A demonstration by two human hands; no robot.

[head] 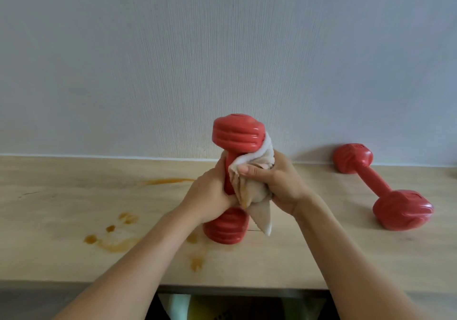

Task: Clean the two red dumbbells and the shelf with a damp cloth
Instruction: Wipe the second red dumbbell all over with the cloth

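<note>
Both hands curled, left hand [210, 191] gripping dumbbell [235, 156], right hand [279, 183] clutching cloth [249, 191]

An upright dumbbell [230, 186] is blocking the shelf's [309, 253] middle; another dumbbell [380, 186] is lying at right against the wall [222, 47]. Bare shelf is lying open between them and at left.

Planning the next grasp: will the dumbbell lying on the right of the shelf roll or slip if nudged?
The lying dumbbell has faceted heads, so it probably rocks rather than rolls far. Its glossy surface may be slippery. It looks rigid.
</note>
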